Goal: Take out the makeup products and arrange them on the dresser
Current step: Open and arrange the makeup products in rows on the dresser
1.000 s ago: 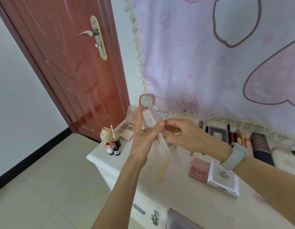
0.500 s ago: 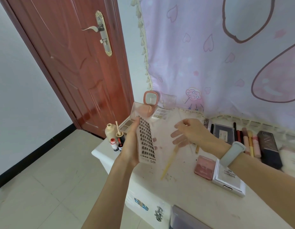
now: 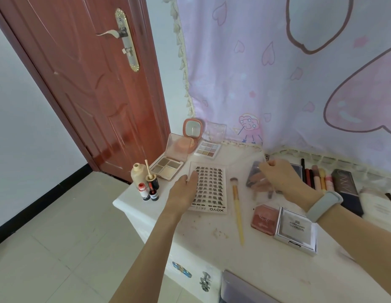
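A white tray of false lashes (image 3: pixel 210 189) lies flat on the white dresser (image 3: pixel 212 241). My left hand (image 3: pixel 184 193) rests on the tray's left edge with straight fingers. My right hand (image 3: pixel 279 174) pinches the tray's clear plastic lid (image 3: pixel 254 178) and holds it tilted just above the dresser, to the right of the tray. A yellow-handled brush (image 3: pixel 237 209) lies between the two hands. Open palettes (image 3: pixel 168 167) and an open pink compact (image 3: pixel 189 139) stand behind the tray.
Small bottles (image 3: pixel 146 184) crowd the dresser's left corner. A pink case (image 3: pixel 264 218) and a silver case (image 3: pixel 296 229) lie front right. Pencils and lipsticks (image 3: pixel 317 177) and a dark box (image 3: pixel 346 191) line the back right. A red door (image 3: pixel 85 79) stands at left; a pink curtain (image 3: pixel 288 68) hangs behind.
The lash box was opened. My left hand lowered the lash tray from upright in the air to flat on the dresser. My right hand carried the clear lid off to the right.
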`<state>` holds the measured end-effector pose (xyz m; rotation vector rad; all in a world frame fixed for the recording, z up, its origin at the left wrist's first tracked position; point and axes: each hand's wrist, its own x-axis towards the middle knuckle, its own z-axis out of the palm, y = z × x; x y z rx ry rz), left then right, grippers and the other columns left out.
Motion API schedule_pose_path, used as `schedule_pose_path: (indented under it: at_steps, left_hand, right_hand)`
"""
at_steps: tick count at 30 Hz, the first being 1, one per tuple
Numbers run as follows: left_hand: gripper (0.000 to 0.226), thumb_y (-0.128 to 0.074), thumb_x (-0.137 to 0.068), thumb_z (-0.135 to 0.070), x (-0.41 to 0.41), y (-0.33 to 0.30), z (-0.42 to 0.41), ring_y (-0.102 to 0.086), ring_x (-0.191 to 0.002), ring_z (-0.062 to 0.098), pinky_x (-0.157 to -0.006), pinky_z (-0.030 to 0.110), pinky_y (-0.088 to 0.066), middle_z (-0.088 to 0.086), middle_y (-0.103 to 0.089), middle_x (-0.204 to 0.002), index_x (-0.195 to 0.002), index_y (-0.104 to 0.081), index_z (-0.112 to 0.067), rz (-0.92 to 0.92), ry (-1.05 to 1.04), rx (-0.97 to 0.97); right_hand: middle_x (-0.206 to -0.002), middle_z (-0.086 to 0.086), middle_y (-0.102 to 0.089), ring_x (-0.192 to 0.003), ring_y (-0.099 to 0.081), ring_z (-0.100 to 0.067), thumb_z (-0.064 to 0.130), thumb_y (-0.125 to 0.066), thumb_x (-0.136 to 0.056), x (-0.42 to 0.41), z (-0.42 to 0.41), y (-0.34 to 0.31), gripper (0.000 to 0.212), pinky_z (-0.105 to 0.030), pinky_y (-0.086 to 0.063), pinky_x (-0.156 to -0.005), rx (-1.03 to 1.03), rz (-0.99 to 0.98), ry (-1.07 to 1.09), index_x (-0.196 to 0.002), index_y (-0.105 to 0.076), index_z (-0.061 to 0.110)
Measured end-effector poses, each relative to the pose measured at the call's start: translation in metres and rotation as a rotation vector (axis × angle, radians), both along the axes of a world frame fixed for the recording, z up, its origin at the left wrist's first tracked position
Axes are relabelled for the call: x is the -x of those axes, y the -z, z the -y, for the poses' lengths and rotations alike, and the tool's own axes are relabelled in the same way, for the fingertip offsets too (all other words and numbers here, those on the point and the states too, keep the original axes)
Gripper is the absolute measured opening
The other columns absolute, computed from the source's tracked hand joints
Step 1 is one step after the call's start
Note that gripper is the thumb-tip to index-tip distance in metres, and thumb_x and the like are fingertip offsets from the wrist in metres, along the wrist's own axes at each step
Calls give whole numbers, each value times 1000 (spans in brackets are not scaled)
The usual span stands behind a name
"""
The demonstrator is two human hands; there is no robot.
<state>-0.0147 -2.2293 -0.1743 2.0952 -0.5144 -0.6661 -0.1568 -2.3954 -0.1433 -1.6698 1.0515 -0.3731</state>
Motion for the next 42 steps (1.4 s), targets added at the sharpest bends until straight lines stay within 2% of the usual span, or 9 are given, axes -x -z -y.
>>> schedule_pose_path:
  at_steps: [10, 13, 17, 24, 28, 32, 34, 38, 42]
  left_hand:
    - [47, -30, -93, -52, 11, 9, -18, -44, -117, 31, -100, 48, -36, 7, -52, -119, -120, -41, -15, 242, -6, -106]
    - [45, -37, -95, -45, 6, 8, -18, -51, -114, 26, -91, 35, -42, 4, -52, -126, -129, -40, -15, 301, -33, 17]
    - [42, -39, -96, -41, 5, 12, -17, -50, -113, 20, -81, 26, -36, 2, -49, -124, -129, -41, -15, 343, -32, 67]
    - [54, -40, -95, -41, 4, 16, -13, -37, -130, 23, -102, 36, -36, 6, -34, -145, -140, -30, -12, 391, 19, 29]
    - [55, -39, -96, -40, 3, 15, -12, -34, -132, 23, -104, 39, -35, 7, -31, -147, -141, -29, -11, 405, 27, -9]
    - [49, -48, -94, -28, 17, 17, -20, -28, -136, 29, -109, 44, -28, 13, -35, -145, -136, -39, -4, 597, 31, 61]
    - [44, -55, -91, -19, 32, 21, -26, -33, -133, 31, -109, 43, -28, 16, -41, -140, -130, -48, -1, 722, 21, 111]
    - [39, -66, -80, -8, 56, 33, -37, -47, -121, 36, -98, 49, -36, 16, -53, -128, -118, -59, -3, 848, 12, 149]
    - [43, -68, -77, -9, 71, 48, -46, -48, -118, 37, -96, 52, -39, 17, -53, -127, -118, -58, -3, 854, 10, 112]
  right_hand:
    - [-70, -6, -73, -67, -70, -30, 17, -44, -93, -12, -10, -3, 22, -37, -58, -66, -75, 71, -107, -100, -52, -3]
    - [-81, -12, -72, -73, -70, -33, 14, -43, -93, -11, -20, 4, 19, -51, -52, -82, -131, 101, -89, -102, -51, 0]
    - [-84, -15, -69, -62, -69, -26, 11, -43, -94, -3, -23, 6, 9, -32, -59, -61, -226, 175, -70, -95, -50, 5]
    - [-86, -15, -69, -62, -68, -24, 12, -44, -95, -3, -22, 4, 13, -26, -56, -51, -243, 172, -77, -88, -54, 9]
    - [-84, -12, -70, -61, -67, -25, 26, -44, -96, 0, -19, 6, 22, -32, -58, -62, -158, 90, -92, -87, -57, 11]
    - [-80, -14, -70, -52, -63, -22, 38, -38, -96, 9, -20, 10, 42, -27, -52, -49, -136, 55, -52, -87, -61, 5]
    - [-77, -9, -67, -51, -58, -17, 35, -36, -97, 20, -21, 14, 36, -28, -49, -48, -17, 90, -14, -94, -59, 7]
    - [-56, 5, -52, -44, -41, -7, 22, -42, -93, 51, -28, 22, 17, -24, -35, -47, 655, 158, -9, -78, -50, 20]
    - [-57, 5, -51, -52, -40, -8, 13, -49, -84, 75, -47, 32, 20, -28, -41, -45, 1312, 296, -413, -69, -60, 10]
